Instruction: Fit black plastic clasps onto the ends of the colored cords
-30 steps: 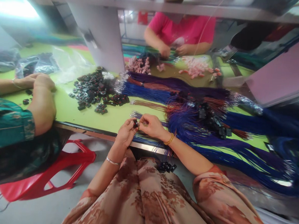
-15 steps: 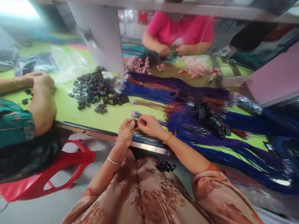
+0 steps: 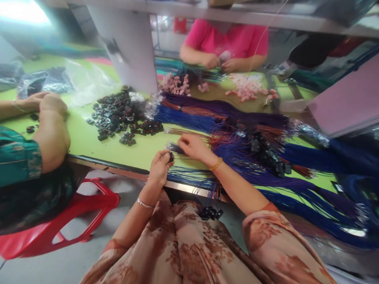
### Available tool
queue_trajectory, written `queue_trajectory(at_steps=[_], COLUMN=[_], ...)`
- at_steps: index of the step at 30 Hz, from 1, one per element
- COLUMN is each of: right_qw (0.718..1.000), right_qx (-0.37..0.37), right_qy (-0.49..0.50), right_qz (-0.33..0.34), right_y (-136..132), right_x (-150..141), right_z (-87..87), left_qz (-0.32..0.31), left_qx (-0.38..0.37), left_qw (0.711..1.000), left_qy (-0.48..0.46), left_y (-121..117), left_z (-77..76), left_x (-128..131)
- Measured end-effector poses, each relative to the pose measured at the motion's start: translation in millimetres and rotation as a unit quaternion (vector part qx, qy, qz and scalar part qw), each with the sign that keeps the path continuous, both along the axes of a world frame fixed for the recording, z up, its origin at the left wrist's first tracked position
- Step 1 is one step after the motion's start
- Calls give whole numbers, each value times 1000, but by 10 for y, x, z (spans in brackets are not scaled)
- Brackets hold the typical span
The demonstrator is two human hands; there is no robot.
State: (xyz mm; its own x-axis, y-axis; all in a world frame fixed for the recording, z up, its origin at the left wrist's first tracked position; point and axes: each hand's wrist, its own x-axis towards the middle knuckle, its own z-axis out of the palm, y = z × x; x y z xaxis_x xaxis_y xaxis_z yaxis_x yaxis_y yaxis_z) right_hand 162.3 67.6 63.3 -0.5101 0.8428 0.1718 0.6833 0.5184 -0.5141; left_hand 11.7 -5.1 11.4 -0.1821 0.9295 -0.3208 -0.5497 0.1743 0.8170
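My left hand (image 3: 159, 168) pinches a small black connector housing (image 3: 171, 157) between thumb and fingers, just over the table's front edge. My right hand (image 3: 195, 149) is a little higher and to the right, at a bundle of dark blue wires (image 3: 173, 147) with metal terminal tips. Its fingers are curled together at those wires; whether one is pinched is hidden. Thin blue wires (image 3: 187, 172) lie below the right hand. A cluster of black connectors (image 3: 211, 212) on wires hangs at the table edge over my lap.
A pile of black connectors (image 3: 117, 114) lies left on the green table (image 3: 83, 142). Blue, purple and brown wire bundles (image 3: 233, 155) spread rightward. Pink connectors (image 3: 175, 84) lie across. A co-worker's arm (image 3: 50, 129) rests at left, above a red stool (image 3: 95, 205). Another person (image 3: 226, 43) works opposite.
My right hand has left the black connector housing and moved up and right to the wire tips. My left hand still holds the housing at nearly the same place.
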Motion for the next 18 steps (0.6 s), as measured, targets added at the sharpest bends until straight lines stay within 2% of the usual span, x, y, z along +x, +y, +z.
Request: queue_trajectory(at_steps=[3,5,10,18], right_qw=[987,973,969,964], right_qx=[8,-12,-30,-15], right_qy=[-112,-175,-204,-242], right_qz=[-118,-151,-135,-113], right_y=[363,543,688,657], right_x=[54,77,115,129], right_z=[8,-53,-191,-189], left_qz=[-8,-14,-20,-25], left_qx=[-4,-5,-3,6], left_qw=[1000,1000,1000,1000], left_qy=[-2,-3,-8,-5], left_y=[7,4,-9,-17], left_z=[17,23,18,-4], left_x=[-15,-21,-32,-35])
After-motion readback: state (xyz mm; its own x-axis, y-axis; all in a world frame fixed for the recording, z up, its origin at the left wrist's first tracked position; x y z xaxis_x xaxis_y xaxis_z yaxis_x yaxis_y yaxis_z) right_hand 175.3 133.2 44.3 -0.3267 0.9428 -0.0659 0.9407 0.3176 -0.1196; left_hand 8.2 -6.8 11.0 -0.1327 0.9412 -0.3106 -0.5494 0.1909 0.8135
